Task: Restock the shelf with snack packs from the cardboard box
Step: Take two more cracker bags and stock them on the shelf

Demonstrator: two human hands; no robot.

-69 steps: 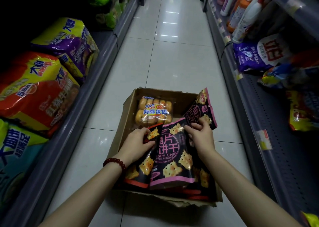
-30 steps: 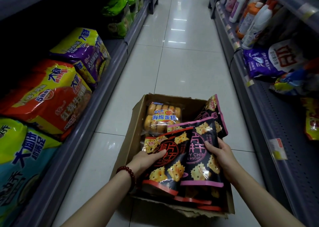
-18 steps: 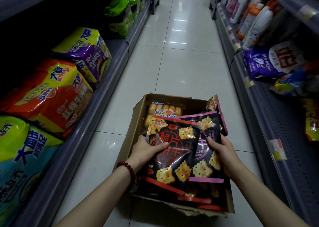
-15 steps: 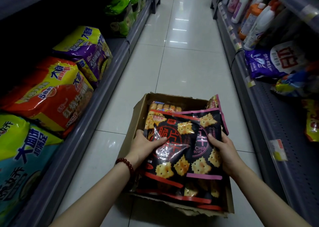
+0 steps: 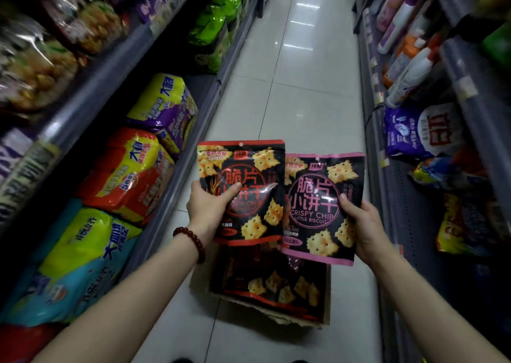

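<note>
My left hand (image 5: 210, 206) grips a black biscuit pack with red trim (image 5: 249, 185), held upright above the cardboard box (image 5: 276, 317). Beside it, my right hand (image 5: 362, 227) grips a black biscuit pack with pink trim (image 5: 322, 205) by its right edge. The two packs overlap slightly at their inner edges. Below them the box sits on the aisle floor, with more black cracker packs (image 5: 279, 282) lying inside. Most of the box is hidden behind the raised packs.
Left shelves (image 5: 177, 185) hold large noodle multipacks in purple (image 5: 163, 108), orange (image 5: 130, 174) and teal (image 5: 77, 255), with green bags (image 5: 218, 22) further along. Right shelves (image 5: 387, 197) carry detergent bottles (image 5: 412, 69) and a purple bag (image 5: 420, 133). A tiled aisle (image 5: 293, 72) runs ahead.
Both hands have lifted the two biscuit packs out of the box and raised them upright. The view has tilted up, showing the upper left shelf.
</note>
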